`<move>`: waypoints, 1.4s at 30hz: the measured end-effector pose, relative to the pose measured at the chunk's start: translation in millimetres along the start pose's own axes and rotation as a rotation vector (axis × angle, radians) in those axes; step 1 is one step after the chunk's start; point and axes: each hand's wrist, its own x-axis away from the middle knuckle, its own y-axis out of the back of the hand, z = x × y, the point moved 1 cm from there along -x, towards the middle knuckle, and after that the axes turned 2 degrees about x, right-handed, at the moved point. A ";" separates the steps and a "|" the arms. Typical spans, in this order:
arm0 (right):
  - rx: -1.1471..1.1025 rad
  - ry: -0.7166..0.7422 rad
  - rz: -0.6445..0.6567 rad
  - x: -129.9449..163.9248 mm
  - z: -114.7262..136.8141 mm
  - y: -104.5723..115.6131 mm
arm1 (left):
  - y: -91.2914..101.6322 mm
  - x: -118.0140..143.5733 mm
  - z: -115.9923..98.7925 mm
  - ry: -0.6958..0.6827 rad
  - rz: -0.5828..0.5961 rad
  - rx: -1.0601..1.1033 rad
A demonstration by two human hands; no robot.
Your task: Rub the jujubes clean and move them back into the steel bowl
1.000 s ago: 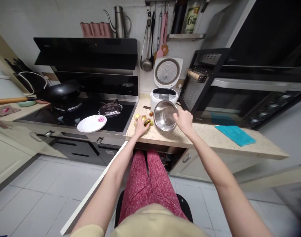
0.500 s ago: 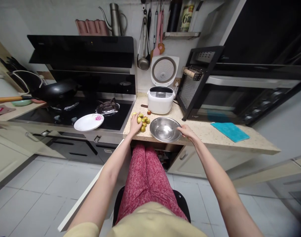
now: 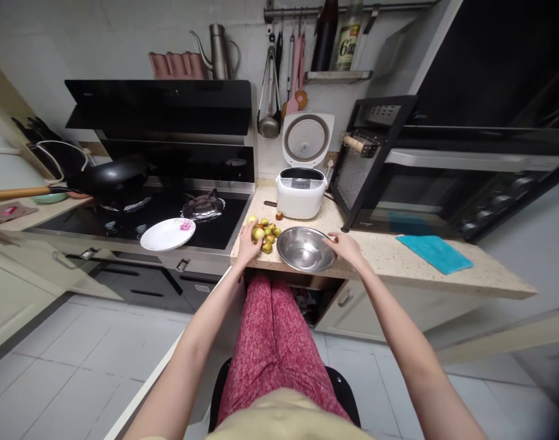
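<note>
While bowl (image 3: 306,249) nears counter edge | hands flank | fruit (image 3: 265,231) left

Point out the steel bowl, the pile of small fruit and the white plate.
steel bowl (image 3: 306,249): head view, inner base.
pile of small fruit (image 3: 265,233): head view, middle of the heap.
white plate (image 3: 167,234): head view, plate centre.

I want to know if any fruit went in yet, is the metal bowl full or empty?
Empty. The metal bowl shows only bare shiny steel inside; the small fruits lie on the counter beside it.
</note>
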 end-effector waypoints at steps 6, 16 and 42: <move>0.242 0.518 -0.246 19.6 54.0 -23.3 | 1.1 2.6 -1.1 -0.048 -0.014 0.004; 0.578 0.910 -0.255 57.6 133.0 -113.7 | 17.1 15.9 -10.3 -0.185 0.021 -0.001; 0.353 0.757 -0.377 59.2 132.7 -103.9 | 22.5 21.5 -4.2 -0.291 -0.053 0.132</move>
